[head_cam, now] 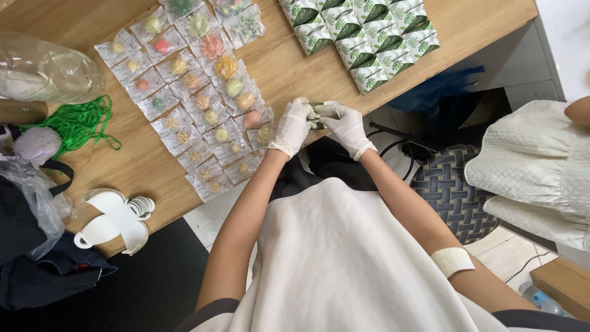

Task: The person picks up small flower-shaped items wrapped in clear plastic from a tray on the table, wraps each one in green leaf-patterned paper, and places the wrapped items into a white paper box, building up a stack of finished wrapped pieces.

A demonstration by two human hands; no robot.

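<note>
Green-and-white box (318, 115), small and leaf-patterned, is sitting pinched between both gloved hands at the near edge of the wooden table (289, 67), mostly hidden by the fingers. Left hand (294, 126), in a white glove, is closing its fingers narrowly around the box's left end; right hand (344, 125), likewise gloved, is gripping the box's right end, so the two hands are touching around it. Just beside the box, to its left on the table, rows of clear sachets (196, 98) are lying in overlapping lines, each one holding a small flower-shaped or rounded piece in yellow, pink, green or orange. Up and to the right of the box, near the far table edge, a block of matching leaf-patterned boxes (362, 34) is standing packed side by side. Well apart from the box, toward the table's left end, a tangle of green cord (77, 123) is resting beside a clear plastic bottle (46, 71) lying on its side, and a stack of white paper cut-outs (117, 221) is lying at the table's near left corner. A black bag (37, 246) with a clear plastic wrap is overhanging that same corner. Right of the box and below table level, a woven dark seat (452, 190) is showing, and beyond it another person's white textured garment (541, 172) is filling the frame's right side. A pale adhesive patch (452, 261) is sticking to the right forearm.
</note>
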